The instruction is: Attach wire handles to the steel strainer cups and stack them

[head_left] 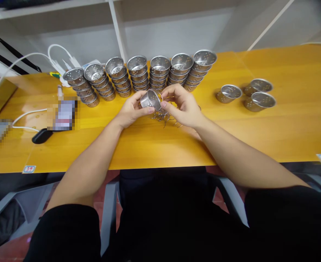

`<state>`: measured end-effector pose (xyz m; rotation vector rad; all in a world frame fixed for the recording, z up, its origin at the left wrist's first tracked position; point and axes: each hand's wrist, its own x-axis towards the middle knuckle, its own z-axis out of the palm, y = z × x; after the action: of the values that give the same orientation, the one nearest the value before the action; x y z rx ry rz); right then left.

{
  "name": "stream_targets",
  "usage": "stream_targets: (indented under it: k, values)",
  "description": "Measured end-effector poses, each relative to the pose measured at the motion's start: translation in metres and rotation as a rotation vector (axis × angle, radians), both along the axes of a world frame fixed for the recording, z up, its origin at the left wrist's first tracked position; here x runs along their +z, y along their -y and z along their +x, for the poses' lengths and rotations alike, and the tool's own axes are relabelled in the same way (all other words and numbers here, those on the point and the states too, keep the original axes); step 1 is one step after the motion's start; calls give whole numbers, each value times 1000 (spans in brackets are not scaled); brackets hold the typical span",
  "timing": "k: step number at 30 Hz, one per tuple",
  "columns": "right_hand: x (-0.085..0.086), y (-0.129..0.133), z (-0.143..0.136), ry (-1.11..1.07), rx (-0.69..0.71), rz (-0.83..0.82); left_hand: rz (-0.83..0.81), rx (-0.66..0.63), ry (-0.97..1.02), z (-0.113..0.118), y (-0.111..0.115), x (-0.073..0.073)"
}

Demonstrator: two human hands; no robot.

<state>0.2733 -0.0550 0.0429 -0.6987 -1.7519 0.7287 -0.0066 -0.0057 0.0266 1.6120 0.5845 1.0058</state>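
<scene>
Perforated metal cup (149, 101), one, tilted, over the middle of the wooden table (155, 149); gripped by the left hand (131, 110). Right hand (182, 105): thin wire (161, 96) pinched at the cup's rim. Just beneath: bent wires (164, 116), heaped. Far side: seven stacks of cups (159, 66), in a row. Right: three loose cups (228, 96). Left: phone (64, 115), one; black oval object (42, 136), one, just beside.

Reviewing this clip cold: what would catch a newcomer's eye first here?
Probably the row of seven stacks of perforated metal cups along the far side of the yellow table. Next, in front of them, the left hand holds a tilted cup while the right hand pinches a thin wire at its rim. Three more cups stand apart at the right.
</scene>
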Motion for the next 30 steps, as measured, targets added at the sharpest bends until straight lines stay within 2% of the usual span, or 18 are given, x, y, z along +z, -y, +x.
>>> stream_targets:
  k: [3,6,9,15,22,27,30]
  values:
    - [1,1,5,73,70,3,-89,-35,5,-2,6,5]
    - [5,2,9,205,85,127,-128,-42,-17,-1,11,8]
    - [7,2,10,240,78,188,-118,-24,-50,0,13,11]
    - [5,0,7,229,103,104,-60,-36,-122,-3,17,22]
    - [13,5,5,212,113,144,-29,-23,-149,-6,16,25]
    - [20,6,7,168,146,42,-46,-57,-134,-6,21,30]
    - [21,5,11,145,231,-41,-119,-62,-126,-5,24,31]
